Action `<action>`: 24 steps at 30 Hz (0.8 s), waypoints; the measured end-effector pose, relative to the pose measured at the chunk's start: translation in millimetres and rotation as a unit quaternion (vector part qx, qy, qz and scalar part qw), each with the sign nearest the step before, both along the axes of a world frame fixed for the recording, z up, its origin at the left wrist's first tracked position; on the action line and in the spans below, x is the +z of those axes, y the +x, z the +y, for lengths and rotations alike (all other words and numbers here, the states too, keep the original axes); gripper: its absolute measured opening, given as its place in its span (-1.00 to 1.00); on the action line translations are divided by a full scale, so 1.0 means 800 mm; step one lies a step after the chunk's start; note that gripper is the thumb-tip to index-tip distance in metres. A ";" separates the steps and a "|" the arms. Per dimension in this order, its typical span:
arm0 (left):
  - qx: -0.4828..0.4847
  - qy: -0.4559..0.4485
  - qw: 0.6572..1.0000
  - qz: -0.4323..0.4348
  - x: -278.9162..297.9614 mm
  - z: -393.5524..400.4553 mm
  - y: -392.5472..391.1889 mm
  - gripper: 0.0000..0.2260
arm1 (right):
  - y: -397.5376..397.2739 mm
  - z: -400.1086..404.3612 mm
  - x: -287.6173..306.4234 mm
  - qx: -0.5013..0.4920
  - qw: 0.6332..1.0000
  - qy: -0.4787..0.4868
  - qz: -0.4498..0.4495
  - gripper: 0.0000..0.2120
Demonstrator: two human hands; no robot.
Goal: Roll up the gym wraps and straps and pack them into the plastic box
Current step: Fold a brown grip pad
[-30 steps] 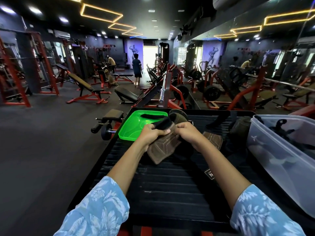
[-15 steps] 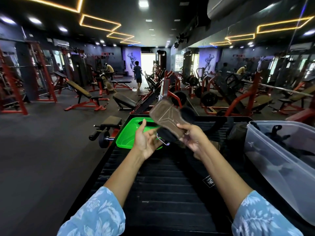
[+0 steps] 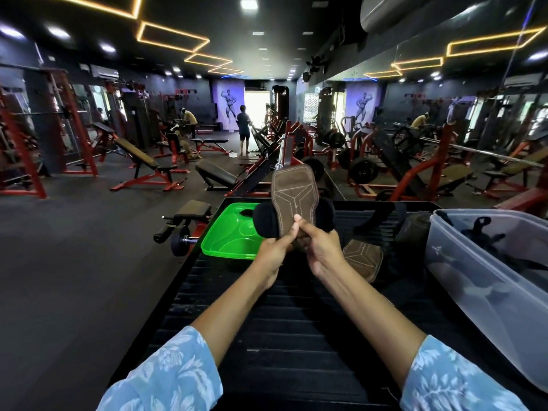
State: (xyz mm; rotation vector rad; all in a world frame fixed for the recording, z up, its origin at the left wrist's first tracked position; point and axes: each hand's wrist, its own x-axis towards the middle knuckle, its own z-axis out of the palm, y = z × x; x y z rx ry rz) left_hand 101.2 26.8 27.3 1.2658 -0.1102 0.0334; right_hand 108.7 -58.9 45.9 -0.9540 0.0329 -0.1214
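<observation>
Head view. My left hand (image 3: 274,247) and my right hand (image 3: 321,247) meet above the middle of the black ribbed table (image 3: 281,336), both pinching the lower end of a brown leather grip pad (image 3: 292,194); my left thumb lies on the pad's stitched face and the fingers of my right hand curl round its narrow end. The pad stands upright, its wide end uppermost, and its black wrist strap (image 3: 267,219) shows on either side behind it, in the air with the pad. A second brown grip pad (image 3: 363,261) lies flat on the table just to the right of my right hand, its stitched face up. The clear plastic box (image 3: 486,280) stands along the table's right edge, tilted in this wide-angle view, with dark straps (image 3: 486,235) already inside it. A green lid (image 3: 234,232) rests at the table's far left corner, a small dark item lying in it. Further dark wraps (image 3: 415,229) lie near the far edge, between the raised pad and the box. Both my forearms emerge from blue floral sleeves (image 3: 166,378) at the near edge.
</observation>
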 end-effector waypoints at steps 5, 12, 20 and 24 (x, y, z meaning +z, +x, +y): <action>0.077 -0.075 0.994 0.018 0.007 -0.006 -0.001 -0.89 | 0.001 0.008 -0.008 0.010 1.000 -0.019 0.009 -0.93; 0.205 -0.128 0.967 0.087 0.008 0.010 0.015 -0.84 | 0.002 0.022 -0.022 0.004 0.992 -0.125 0.009 -0.73; 0.252 -0.006 0.965 0.071 0.003 0.014 0.018 -0.84 | -0.006 0.017 -0.017 -0.122 0.961 -0.246 -0.025 -0.57; 0.291 0.034 0.955 0.051 0.007 0.015 0.013 -0.75 | -0.014 0.014 -0.010 -0.190 0.908 -0.369 -0.055 -0.66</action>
